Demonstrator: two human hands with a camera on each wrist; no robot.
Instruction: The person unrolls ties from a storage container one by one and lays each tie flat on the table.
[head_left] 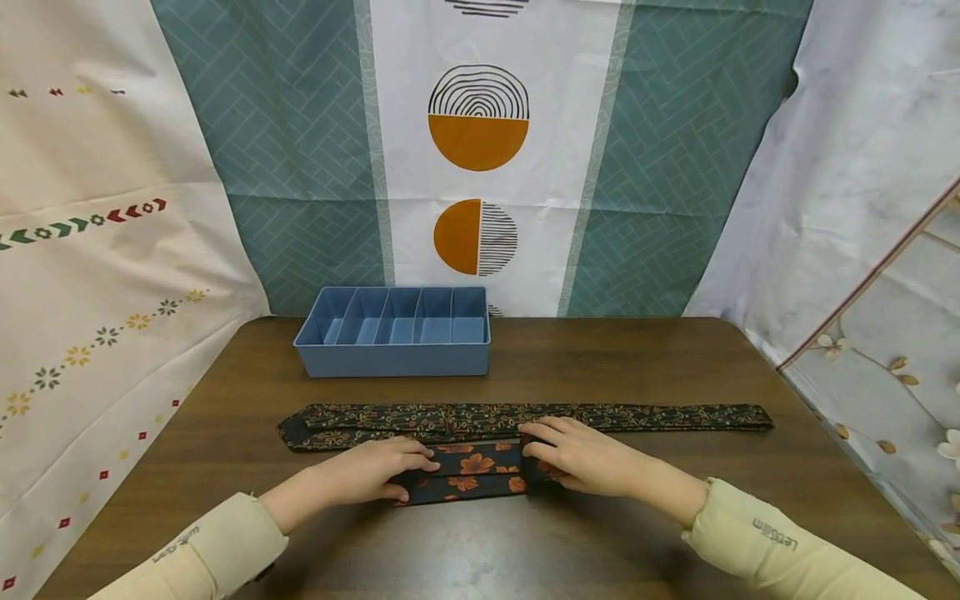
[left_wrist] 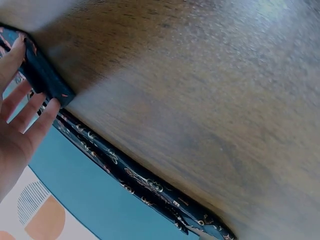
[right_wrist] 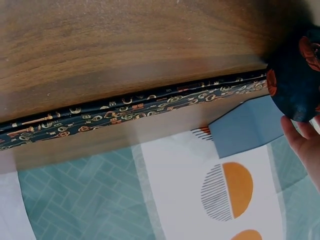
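A dark necktie with orange flowers (head_left: 476, 463) lies folded into a short flat bundle between the two hands. My left hand (head_left: 375, 471) holds its left end, thumb at the near edge and fingers at the far edge. At the right end, my right hand (head_left: 581, 454) grips the cloth with fingers bent over it. The floral necktie (right_wrist: 295, 82) bulges in a rounded fold there in the right wrist view. Just behind it, a second dark necktie with a small gold pattern (head_left: 637, 417) is stretched sideways, doubled over, its wide tip at the left.
A blue box with several narrow compartments (head_left: 393, 360) stands at the back left of the brown wooden table (head_left: 600, 358). Patterned cloths (head_left: 300, 150) hang behind the table and along both sides.
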